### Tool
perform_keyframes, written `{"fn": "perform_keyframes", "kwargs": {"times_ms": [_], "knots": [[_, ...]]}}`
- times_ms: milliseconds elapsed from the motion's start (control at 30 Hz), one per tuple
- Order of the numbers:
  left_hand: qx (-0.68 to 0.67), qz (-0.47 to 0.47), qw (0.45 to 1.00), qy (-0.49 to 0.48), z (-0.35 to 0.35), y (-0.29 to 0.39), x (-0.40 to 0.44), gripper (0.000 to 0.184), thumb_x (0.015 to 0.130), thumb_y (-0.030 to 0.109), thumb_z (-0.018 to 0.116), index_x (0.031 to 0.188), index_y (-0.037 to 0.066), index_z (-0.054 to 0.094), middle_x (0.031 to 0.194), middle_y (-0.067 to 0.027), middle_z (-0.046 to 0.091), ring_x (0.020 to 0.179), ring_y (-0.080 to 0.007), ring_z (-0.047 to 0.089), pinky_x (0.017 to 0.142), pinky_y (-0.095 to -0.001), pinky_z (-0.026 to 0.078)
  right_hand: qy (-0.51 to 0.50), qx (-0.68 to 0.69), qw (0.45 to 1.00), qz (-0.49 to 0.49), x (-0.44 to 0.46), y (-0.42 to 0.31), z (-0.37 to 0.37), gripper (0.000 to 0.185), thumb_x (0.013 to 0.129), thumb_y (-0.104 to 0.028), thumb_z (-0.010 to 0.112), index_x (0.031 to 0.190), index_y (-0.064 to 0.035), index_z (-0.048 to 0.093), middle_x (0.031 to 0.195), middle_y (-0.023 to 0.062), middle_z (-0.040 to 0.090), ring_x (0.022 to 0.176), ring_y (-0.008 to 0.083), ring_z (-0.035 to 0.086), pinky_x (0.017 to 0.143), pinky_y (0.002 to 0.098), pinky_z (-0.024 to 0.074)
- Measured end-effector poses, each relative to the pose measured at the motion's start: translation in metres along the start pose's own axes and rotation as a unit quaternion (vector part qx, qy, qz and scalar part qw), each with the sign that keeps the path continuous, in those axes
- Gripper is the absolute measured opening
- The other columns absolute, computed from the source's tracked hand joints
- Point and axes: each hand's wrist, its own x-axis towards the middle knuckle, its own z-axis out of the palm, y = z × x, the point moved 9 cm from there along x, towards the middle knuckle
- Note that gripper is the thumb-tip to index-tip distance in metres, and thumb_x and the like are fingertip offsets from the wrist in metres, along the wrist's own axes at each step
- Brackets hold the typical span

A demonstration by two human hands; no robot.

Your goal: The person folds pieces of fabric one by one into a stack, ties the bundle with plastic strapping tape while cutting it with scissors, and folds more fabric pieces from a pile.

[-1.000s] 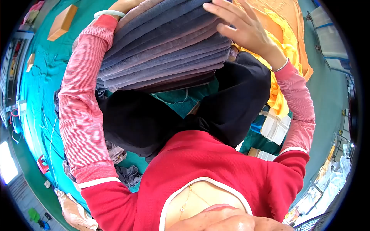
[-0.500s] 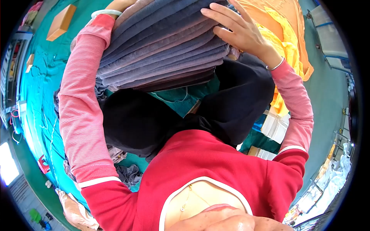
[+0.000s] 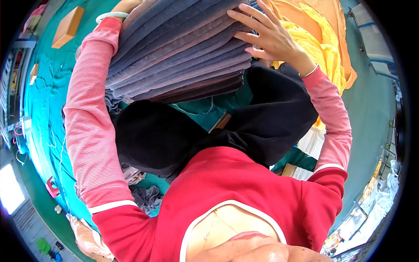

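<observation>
A thick stack of folded plush cloths [image 3: 174, 56], grey-blue and mauve with darker brown layers at the near end, leans in front of my crossed legs. My left hand [image 3: 126, 6] reaches around the far left side of the stack. Its fingers are hidden behind the cloths and cut off by the top of the view. Against the right edge of the stack lies my right hand [image 3: 277, 41], its fingers spread and their tips touching the folds.
Teal sheeting [image 3: 48, 96] covers the surface around me. Yellow cloth [image 3: 321, 39] and orange cloth [image 3: 342, 65] lie at the right. An orange-brown block [image 3: 68, 27] sits at the upper left. Crumpled grey cloth [image 3: 147, 198] lies beside my left leg.
The stack has shifted slightly left, and my left arm has moved left with it. My right fingers have spread more along its edge. My right knee has moved a little outward.
</observation>
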Motion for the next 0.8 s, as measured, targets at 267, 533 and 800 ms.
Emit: {"fn": "perform_keyframes", "kwargs": {"times_ms": [267, 533, 800], "knots": [[-0.012, -0.013, 1.0, -0.017, -0.003, -0.006, 0.006, 0.04, 0.096, 0.036, 0.045, 0.123, 0.009, 0.057, 0.113, -0.0026, 0.059, 0.108, -0.0132, 0.051, 0.092, -0.0305, 0.04, 0.125, -0.07, 0.988, -0.052, -0.007, -0.008, 0.008, 0.013, 0.075, -0.019, 0.065, 0.085, -0.0147, 0.057, 0.14, 0.0094, 0.043, 0.133, 0.0259, 0.035, 0.107, 0.0517, 0.0297], [-0.03, -0.024, 0.998, -0.041, 0.0, -0.019, 0.019, 0.044, 0.094, 0.04, 0.045, 0.123, 0.009, 0.057, 0.114, -0.0042, 0.058, 0.109, -0.0153, 0.051, 0.093, -0.032, 0.039, 0.096, 0.023, 0.995, 0.009, -0.018, 0.004, 0.018, 0.028, 0.074, -0.028, 0.068, 0.099, -0.0147, 0.066, 0.145, 0.0111, 0.037, 0.137, 0.0285, 0.028, 0.11, 0.0521, 0.0216], [-0.048, -0.032, 0.996, -0.065, 0.004, -0.026, 0.031, 0.048, 0.093, 0.043, 0.044, 0.124, 0.009, 0.057, 0.116, -0.0059, 0.058, 0.11, -0.0174, 0.051, 0.094, -0.0335, 0.039, 0.179, -0.055, 0.982, -0.021, -0.008, -0.009, 0.011, 0.018, 0.078, -0.017, 0.064, 0.074, -0.015, 0.047, 0.14, 0.0072, 0.045, 0.132, 0.023, 0.038, 0.109, 0.055, 0.0244]]}}
